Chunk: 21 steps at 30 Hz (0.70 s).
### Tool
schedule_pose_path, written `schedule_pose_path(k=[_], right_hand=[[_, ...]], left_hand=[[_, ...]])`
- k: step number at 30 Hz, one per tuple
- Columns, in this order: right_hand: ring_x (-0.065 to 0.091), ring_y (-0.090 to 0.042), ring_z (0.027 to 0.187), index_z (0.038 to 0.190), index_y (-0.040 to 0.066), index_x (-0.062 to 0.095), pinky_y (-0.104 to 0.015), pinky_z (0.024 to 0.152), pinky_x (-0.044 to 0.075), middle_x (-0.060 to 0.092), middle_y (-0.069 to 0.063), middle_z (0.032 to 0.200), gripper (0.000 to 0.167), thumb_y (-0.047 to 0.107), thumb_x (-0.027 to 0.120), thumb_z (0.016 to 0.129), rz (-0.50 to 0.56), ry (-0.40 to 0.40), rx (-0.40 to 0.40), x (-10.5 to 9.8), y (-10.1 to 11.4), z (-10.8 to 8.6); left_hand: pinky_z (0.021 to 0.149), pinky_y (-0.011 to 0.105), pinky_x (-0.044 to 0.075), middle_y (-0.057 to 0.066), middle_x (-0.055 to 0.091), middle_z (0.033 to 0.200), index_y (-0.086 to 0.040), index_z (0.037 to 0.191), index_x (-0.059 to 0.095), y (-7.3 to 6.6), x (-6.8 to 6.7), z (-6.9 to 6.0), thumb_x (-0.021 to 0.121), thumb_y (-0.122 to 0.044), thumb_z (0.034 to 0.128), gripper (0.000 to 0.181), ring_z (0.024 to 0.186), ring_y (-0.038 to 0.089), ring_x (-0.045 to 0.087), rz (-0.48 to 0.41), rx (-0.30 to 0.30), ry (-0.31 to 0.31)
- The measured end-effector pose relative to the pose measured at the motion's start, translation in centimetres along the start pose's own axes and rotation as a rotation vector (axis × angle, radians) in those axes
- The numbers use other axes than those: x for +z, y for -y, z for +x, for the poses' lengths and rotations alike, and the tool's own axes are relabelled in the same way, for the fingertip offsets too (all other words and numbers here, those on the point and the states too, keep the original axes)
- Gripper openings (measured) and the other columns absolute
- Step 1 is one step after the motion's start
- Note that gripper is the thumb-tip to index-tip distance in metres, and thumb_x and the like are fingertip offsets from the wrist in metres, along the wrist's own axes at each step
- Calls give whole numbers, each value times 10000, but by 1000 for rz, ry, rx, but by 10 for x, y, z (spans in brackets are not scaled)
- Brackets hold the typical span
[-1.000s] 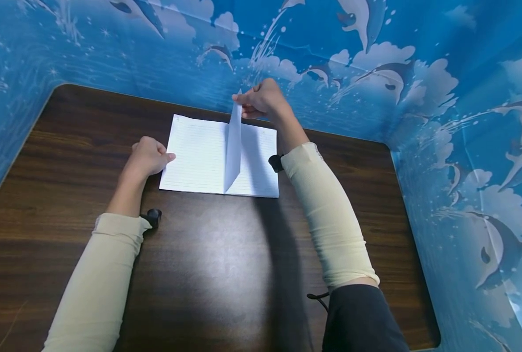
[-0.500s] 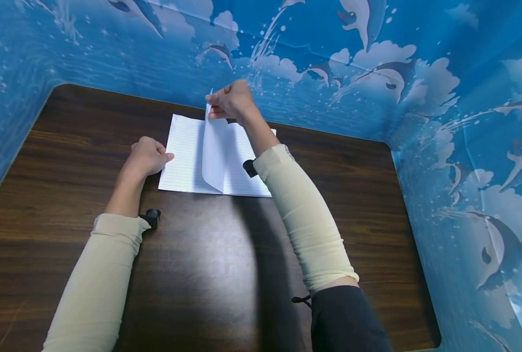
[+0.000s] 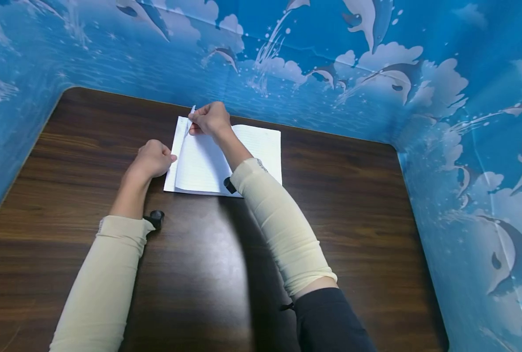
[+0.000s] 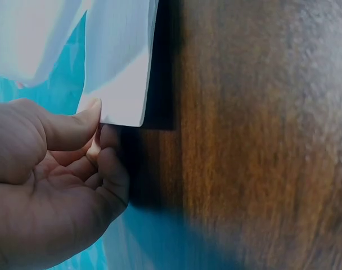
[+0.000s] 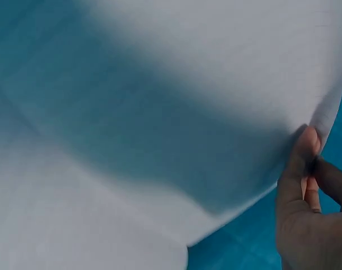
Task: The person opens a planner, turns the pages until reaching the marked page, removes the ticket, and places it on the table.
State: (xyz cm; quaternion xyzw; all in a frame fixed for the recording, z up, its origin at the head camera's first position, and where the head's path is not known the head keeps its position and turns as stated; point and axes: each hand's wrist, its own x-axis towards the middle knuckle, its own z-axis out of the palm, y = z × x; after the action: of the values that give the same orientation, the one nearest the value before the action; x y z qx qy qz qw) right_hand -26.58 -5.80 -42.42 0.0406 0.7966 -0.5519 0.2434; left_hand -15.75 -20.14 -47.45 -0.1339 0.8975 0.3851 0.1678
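An open lined notebook lies near the table's far edge. My left hand pinches its left edge, the thumb on top of the paper and the fingers curled below, as the left wrist view shows with the hand at the page edge. A raised leaf curves over the left half, its upper corner pinched between the thumb and fingers of my right hand. In the right wrist view the hand grips that leaf at its edge.
The dark wooden table extends around the notebook. A blue curtain with dolphins stands along its far and side edges. Black devices sit at both wrists, and the right forearm crosses over the notebook's lower right part.
My right hand has moved left and slightly down, carrying the leaf from upright over the middle to the left half. The left hand keeps its hold at the left edge.
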Motion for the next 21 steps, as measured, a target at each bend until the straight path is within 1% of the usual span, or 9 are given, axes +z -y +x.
schedule_pose_path(k=[3,5,7,9,11,14,17,19,21], right_hand=[[633,-97,506,1039,-8,777,-250,701,631,742,-100,716,114,91,720,1034,-24,-52,0,12,-8,4],[631,-95,500,1004,-6,768,-227,659,618,774,-132,761,87,70,730,1024,-21,-86,-8,19,-12,7],[639,-98,502,986,-1,762,-204,635,603,795,-151,805,84,66,729,1024,-37,-110,-17,25,-17,9],[661,-111,513,980,0,763,-186,620,590,806,-166,834,82,65,733,1021,-58,-126,-21,29,-23,10],[683,-126,527,971,9,768,-173,608,581,813,-164,847,79,65,737,1017,-78,-140,-9,32,-28,12],[697,-131,547,959,9,769,-163,590,568,816,-157,852,67,50,746,1007,-99,-152,11,35,-35,15],[719,-138,583,954,0,786,-165,581,568,819,-148,860,60,20,746,995,-95,-147,20,38,-39,17],[753,-155,633,967,-11,798,-164,589,571,823,-148,883,52,6,752,984,-107,-129,6,39,-40,17],[782,-165,690,985,-7,810,-166,606,578,829,-139,909,56,3,757,973,-137,-107,-15,40,-40,17]], left_hand=[[697,413,433,118,540,809,64,916,643,-1,1,0,491,-175,1128,353,789,286,514,-7,-16,5],[820,492,480,216,592,991,127,1125,655,-2,0,0,417,-220,1153,422,935,359,546,-13,-41,15],[966,570,466,289,564,1181,176,1329,581,-3,0,-1,352,-280,1167,536,1079,412,520,-23,-53,23],[941,568,472,274,579,1097,176,1248,607,-3,0,-1,352,-362,1169,601,1017,395,535,-17,-48,32],[800,500,490,171,571,865,113,1009,654,-3,0,-1,427,-419,1153,596,829,313,537,-15,-34,41],[620,373,379,-7,406,603,-40,726,561,-1,1,1,611,-375,1093,499,620,184,409,-3,-3,42],[662,381,411,31,491,682,14,807,631,1,1,1,686,-258,1048,368,733,242,478,-4,2,29],[753,424,453,114,563,848,66,958,674,1,1,2,692,-217,1034,293,902,311,517,-3,-13,12],[841,475,463,198,555,1014,107,1068,669,1,0,0,680,-201,1038,310,1036,370,501,-3,-27,4]])
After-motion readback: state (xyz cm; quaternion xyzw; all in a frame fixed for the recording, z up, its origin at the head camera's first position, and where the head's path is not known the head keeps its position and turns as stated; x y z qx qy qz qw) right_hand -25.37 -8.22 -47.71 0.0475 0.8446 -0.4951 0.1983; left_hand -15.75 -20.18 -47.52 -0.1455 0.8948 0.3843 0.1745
